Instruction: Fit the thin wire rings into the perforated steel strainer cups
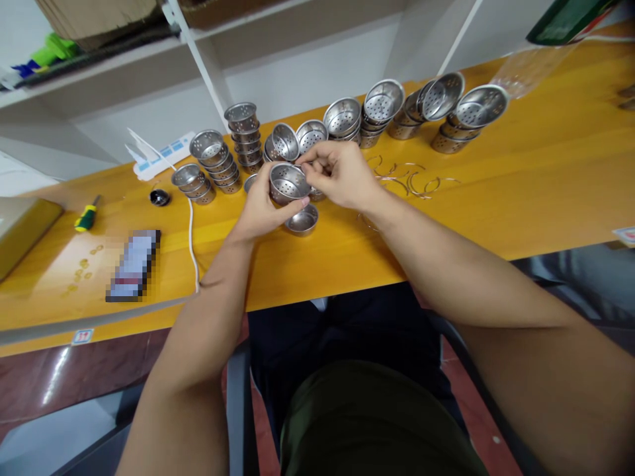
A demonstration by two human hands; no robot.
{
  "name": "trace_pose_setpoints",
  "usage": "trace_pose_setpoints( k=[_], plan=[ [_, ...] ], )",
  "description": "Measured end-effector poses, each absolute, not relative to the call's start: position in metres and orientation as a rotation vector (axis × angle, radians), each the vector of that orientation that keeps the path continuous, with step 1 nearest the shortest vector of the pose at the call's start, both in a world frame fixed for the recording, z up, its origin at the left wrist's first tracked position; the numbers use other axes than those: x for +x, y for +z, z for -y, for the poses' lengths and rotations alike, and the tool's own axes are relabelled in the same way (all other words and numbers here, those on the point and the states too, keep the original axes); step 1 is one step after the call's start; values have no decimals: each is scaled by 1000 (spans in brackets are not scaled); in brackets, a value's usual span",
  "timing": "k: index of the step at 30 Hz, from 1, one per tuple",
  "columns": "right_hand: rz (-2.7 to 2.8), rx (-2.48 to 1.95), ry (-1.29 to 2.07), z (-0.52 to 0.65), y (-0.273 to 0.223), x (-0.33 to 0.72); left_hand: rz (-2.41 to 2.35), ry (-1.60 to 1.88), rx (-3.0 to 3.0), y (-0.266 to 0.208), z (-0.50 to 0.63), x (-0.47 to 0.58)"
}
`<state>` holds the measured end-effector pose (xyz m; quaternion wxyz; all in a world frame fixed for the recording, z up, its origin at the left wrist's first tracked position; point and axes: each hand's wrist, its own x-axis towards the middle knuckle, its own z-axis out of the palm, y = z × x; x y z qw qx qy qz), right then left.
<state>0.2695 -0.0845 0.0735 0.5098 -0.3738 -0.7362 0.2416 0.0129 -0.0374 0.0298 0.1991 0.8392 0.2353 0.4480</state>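
Observation:
My left hand (262,208) is wrapped around a perforated metal cup (288,182), its opening tilted toward me. At the cup's far right rim, my right hand (337,173) pinches with thumb and forefinger; whatever lies between the fingertips is too small to make out. Just below the held cup, another small metal cup (302,220) rests on the table. Several thin wire rings (419,185) lie loose to the right of my right hand. Stacks of similar perforated cups (342,118) stand behind both hands.
The wooden table (520,192) carries a phone (133,266), a screwdriver (88,217), a small dark round object (159,197) and a white power strip (163,157) on the left. A white cable (192,244) runs to the front edge. Shelving (307,59) borders the back.

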Motion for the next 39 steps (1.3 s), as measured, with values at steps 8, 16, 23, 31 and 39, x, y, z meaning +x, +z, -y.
trace_pose_setpoints(
  k=[8,16,23,31,39],
  plan=[
    [1734,-946,551,81,70,267,-664,1276,2299,27,38,14],
    [1691,-976,549,84,70,261,-665,1231,2353,27,39,14],
    [1645,-928,637,90,74,252,-777,1249,2290,33,50,24],
    [1797,-607,1108,90,93,283,-750,1235,2238,41,54,19],
    [1785,-624,1108,85,84,279,-776,1213,2294,39,49,16]
  ],
)
